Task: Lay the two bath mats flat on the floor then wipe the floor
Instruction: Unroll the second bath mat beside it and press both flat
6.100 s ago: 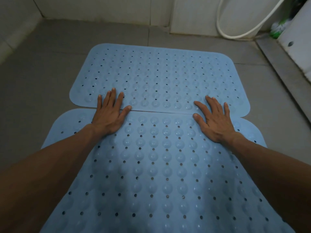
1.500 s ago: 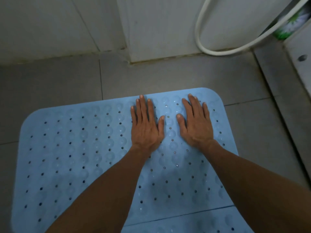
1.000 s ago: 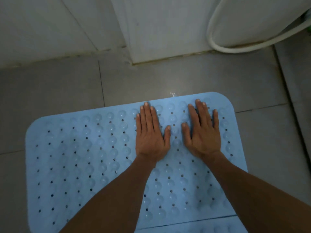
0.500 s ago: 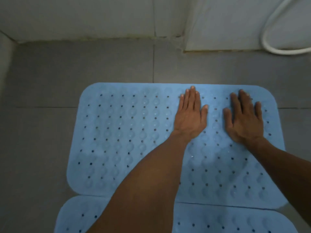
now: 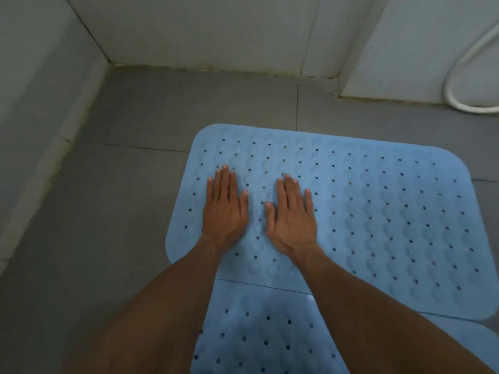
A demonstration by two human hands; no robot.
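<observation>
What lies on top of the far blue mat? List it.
Both hands lie flat on the far mat: left hand near its left edge, right hand beside it. Its near edge overlaps the near mat. The floor beneath is covered.

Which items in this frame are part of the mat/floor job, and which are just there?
Part of the job:
- far bath mat, lying flat, both palms pressing on its left part
- near bath mat, its far edge meeting the far mat
- left hand, fingers straight
- right hand, fingers straight
- grey tiled floor

Just there:
- white hose by the wall
- tiled wall
</observation>
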